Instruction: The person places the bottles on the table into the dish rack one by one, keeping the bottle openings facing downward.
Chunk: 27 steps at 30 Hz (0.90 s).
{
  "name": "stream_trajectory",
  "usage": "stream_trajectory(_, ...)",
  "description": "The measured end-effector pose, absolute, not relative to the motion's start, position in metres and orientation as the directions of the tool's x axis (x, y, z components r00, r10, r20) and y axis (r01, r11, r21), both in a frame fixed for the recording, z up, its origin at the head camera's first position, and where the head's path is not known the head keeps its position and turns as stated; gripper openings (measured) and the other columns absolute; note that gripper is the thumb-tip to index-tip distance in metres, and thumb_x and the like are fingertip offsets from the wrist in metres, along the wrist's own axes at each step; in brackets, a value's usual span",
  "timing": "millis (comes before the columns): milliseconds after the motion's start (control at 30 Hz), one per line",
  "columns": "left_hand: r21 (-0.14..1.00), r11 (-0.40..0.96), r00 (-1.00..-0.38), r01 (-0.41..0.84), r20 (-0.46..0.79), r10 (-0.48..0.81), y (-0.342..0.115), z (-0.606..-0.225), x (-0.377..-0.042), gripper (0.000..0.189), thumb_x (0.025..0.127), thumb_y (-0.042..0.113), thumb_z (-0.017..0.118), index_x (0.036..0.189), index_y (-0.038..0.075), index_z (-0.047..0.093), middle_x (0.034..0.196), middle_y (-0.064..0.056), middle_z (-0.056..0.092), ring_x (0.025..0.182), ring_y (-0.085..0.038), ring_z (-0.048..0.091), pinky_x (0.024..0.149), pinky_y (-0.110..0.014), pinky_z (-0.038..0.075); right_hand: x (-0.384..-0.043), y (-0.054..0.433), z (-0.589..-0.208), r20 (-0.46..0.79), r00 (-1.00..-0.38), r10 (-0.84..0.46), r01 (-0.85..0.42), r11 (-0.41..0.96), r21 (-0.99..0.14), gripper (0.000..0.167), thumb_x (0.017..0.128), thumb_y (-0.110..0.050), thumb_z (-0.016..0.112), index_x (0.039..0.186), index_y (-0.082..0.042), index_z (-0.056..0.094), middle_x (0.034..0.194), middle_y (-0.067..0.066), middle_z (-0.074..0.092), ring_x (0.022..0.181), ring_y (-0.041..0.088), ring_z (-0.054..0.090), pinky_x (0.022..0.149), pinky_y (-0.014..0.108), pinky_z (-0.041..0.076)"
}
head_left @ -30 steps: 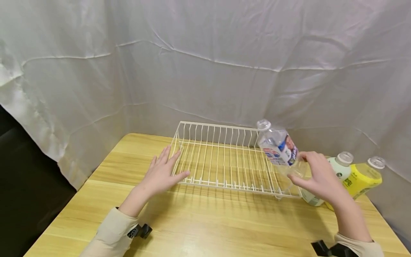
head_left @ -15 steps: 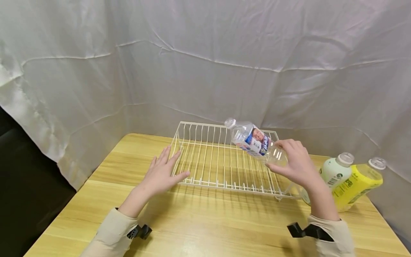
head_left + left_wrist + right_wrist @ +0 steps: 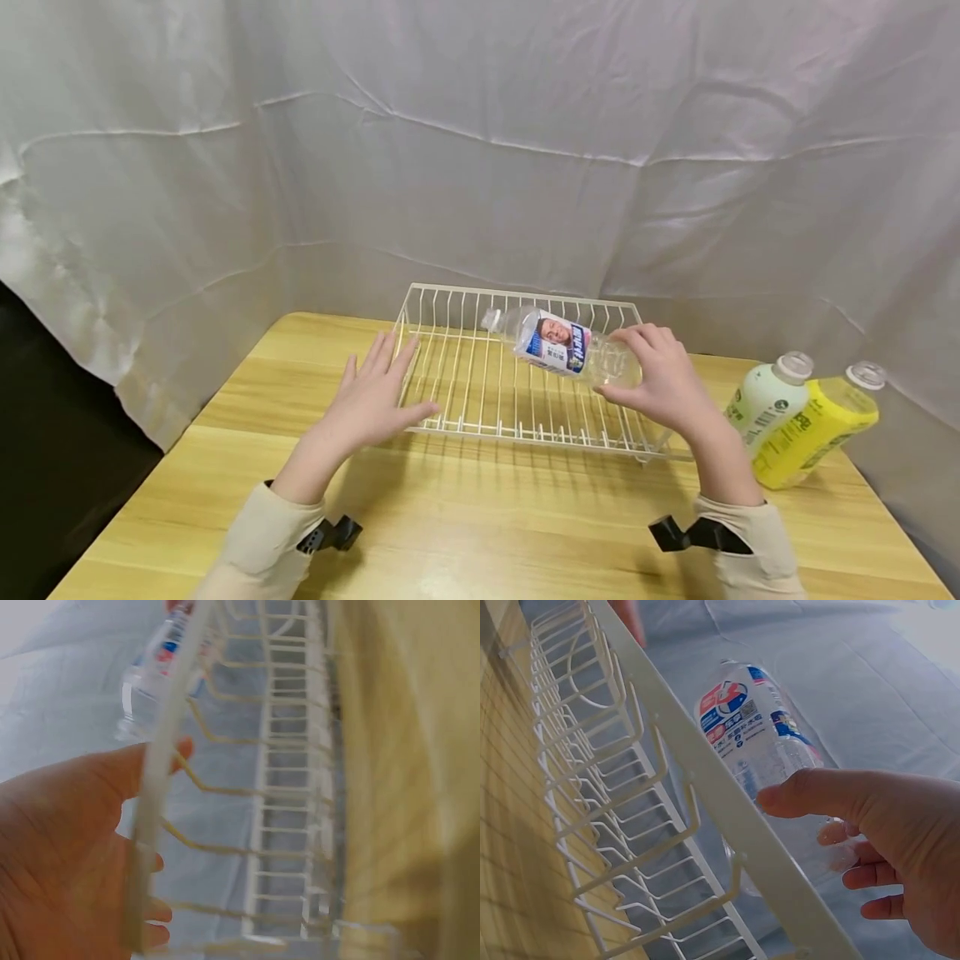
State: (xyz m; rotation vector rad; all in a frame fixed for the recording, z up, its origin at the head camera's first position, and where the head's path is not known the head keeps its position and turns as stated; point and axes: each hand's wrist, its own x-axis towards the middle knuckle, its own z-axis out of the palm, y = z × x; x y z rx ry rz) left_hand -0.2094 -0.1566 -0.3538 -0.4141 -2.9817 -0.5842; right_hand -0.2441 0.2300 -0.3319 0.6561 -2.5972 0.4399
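Note:
A clear plastic bottle (image 3: pixel 555 343) with a blue and white picture label lies nearly level over the white wire dish rack (image 3: pixel 517 435), its neck pointing left. My right hand (image 3: pixel 663 379) grips the bottle near its base, thumb in front and fingers behind. In the right wrist view the bottle (image 3: pixel 754 724) shows through and beyond the rack's rim. At the rack's left end my left hand (image 3: pixel 367 400) has its fingers spread, right at the end rail. The rack's rim crosses in front of that hand (image 3: pixel 67 825) in the left wrist view.
To the right of the rack stand a mint-green bottle (image 3: pixel 768 400) and a yellow bottle (image 3: pixel 813 429), both with clear caps. Grey cloth (image 3: pixel 480 208) hangs behind the wooden table (image 3: pixel 480 525). A dark area (image 3: pixel 60 450) lies beyond the table's left side.
My right hand has carried the clear bottle leftward from the rack's right end to over its middle, and the bottle has tipped from leaning to nearly level. The left hand has hardly moved.

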Motion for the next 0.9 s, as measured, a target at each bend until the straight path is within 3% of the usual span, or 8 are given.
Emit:
stream_trajectory(133,0.328,0.889,-0.945,0.320,0.172,0.276,-0.145,-0.337,-0.213,0.104,0.083,0.063,0.064,0.158,0.027,0.003,0.165,-0.014,-0.001,0.153,-0.035,-0.005,0.115,-0.072,-0.001,-0.243,0.227,-0.332,0.446,-0.812,-0.376,-0.495,0.849,-0.185,0.069,0.068,-0.037,0.085,0.122,-0.004,0.058,0.114,0.014,0.056,0.107,0.033,0.048,0.090,0.053,0.041)
stream_trajectory(267,0.309,0.870,-0.918,0.383,0.227,0.324,-0.132,-0.323,-0.217,0.101,0.082,0.059,0.069,0.158,0.031,0.008,0.166,-0.009,0.005,0.153,-0.033,-0.001,0.116,-0.071,0.000,-0.242,0.225,-0.333,0.432,-0.815,-0.385,-0.495,0.852,-0.174,0.069,0.070,-0.037,0.084,0.125,-0.004,0.057,0.116,0.016,0.056,0.109,0.034,0.047,0.091,0.054,0.041)
stream_trajectory(633,0.308,0.838,-0.880,0.452,0.311,0.360,-0.087,-0.308,-0.224,0.092,0.078,0.049,0.077,0.154,0.025,0.030,0.162,-0.008,0.023,0.149,-0.034,0.021,0.121,-0.062,0.007,-0.240,0.221,-0.337,0.455,-0.776,-0.436,-0.542,0.830,-0.129,0.071,0.066,-0.038,0.086,0.124,-0.006,0.059,0.115,0.014,0.055,0.108,0.031,0.048,0.088,0.052,0.043)
stream_trajectory(900,0.163,0.845,-0.825,0.509,0.371,0.426,-0.072,-0.322,-0.226,0.091,0.077,0.049,0.078,0.151,0.021,0.034,0.152,-0.009,0.037,0.140,-0.033,0.034,0.121,-0.053,0.021,-0.237,0.216,-0.335,0.490,-0.734,-0.470,-0.582,0.807,-0.096,0.071,0.064,-0.037,0.088,0.122,-0.005,0.060,0.115,0.014,0.056,0.105,0.032,0.049,0.086,0.051,0.043)
